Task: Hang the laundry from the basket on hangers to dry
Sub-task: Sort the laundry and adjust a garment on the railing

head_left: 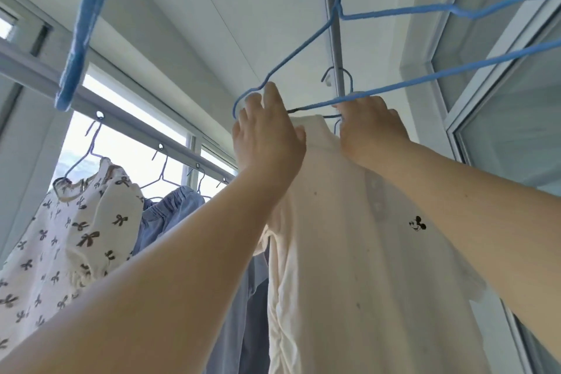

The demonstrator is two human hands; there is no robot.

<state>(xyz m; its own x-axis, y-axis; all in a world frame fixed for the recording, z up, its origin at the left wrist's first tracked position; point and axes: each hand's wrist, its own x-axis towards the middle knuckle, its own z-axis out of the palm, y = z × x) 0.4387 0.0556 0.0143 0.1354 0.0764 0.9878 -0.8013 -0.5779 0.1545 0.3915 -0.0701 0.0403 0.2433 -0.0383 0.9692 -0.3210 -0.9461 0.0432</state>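
A cream shirt (349, 252) with a small black cartoon mark hangs in front of me from the overhead rail (332, 24). My left hand (267, 140) is raised at its collar, fingers on the shirt's top edge and against the shoulder bend of an empty blue wire hanger (303, 48). At the other side of the collar my right hand (370, 127) grips the shirt's top by its hanger. The shirt's own hanger is mostly hidden; only its small hook (340, 76) shows on the rail. The basket is out of view.
A second rail (121, 118) with holes runs along the window on the left, carrying a bow-print garment (60, 237) and blue denim (170, 215) on wire hangers. A blue clip rack (82, 24) hangs at top left. Glass panels (501, 100) stand at right.
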